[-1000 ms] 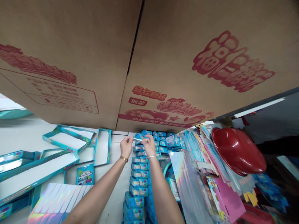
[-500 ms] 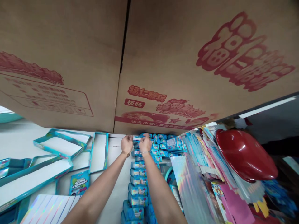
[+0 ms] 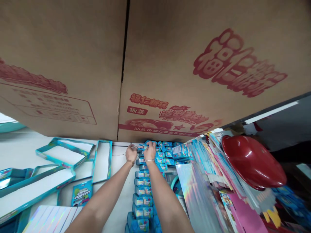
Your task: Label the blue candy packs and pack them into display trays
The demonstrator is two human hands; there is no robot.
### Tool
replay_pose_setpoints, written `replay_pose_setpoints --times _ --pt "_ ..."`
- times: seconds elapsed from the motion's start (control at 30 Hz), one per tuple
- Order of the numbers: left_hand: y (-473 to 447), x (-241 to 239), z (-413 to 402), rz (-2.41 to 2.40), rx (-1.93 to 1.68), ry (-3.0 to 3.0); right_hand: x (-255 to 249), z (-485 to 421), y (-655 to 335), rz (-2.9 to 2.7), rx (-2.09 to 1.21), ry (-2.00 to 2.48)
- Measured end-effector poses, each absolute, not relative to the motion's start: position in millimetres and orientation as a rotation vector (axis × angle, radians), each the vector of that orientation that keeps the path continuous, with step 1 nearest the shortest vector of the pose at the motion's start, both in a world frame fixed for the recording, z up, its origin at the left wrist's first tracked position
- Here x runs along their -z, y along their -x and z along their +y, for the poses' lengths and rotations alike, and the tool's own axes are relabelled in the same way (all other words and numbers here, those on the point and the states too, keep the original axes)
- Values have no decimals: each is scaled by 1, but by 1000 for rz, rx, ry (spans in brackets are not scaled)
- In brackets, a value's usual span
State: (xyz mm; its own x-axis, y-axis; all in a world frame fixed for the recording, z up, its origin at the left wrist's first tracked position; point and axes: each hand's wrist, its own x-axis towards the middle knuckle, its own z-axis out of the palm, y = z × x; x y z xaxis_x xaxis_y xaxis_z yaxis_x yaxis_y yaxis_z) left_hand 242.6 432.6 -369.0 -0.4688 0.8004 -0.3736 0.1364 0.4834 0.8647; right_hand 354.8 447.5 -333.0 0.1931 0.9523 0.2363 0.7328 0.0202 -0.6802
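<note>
Small blue candy boxes stand in a long row running from near my body to the cardboard cartons. At the row's far end, a small blue box lies between my two hands. My left hand is closed with its fingertips at the box's left end. On the other side, my right hand has its fingers curled over the right end, hiding part of it. More blue boxes are packed in rows just right of my right hand.
Large cardboard cartons rise like a wall behind the row. Shallow blue-edged trays and a caramel packet lie at left. Stacked printed sheets, a holographic sheet and a red glossy bowl crowd the right.
The box between my hands has turned from a white-looking face to a blue one and sits lower against the row. The view has shifted slightly; both hands stay at the far end.
</note>
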Motion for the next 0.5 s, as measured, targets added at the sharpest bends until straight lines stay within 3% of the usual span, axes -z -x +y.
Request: replay_pose_setpoints --times 0.17,0.3,0.5 --pt "-192 341 385 1785 -1014 -853 297 415 -384 -1438 -368 1698" --pt "-106 310 286 1782 -1014 -1092 279 311 -403 -1201 -511 1601" --pt "-8 272 166 2033 -385 -1796 270 112 -371 -1102 -1011 1733"
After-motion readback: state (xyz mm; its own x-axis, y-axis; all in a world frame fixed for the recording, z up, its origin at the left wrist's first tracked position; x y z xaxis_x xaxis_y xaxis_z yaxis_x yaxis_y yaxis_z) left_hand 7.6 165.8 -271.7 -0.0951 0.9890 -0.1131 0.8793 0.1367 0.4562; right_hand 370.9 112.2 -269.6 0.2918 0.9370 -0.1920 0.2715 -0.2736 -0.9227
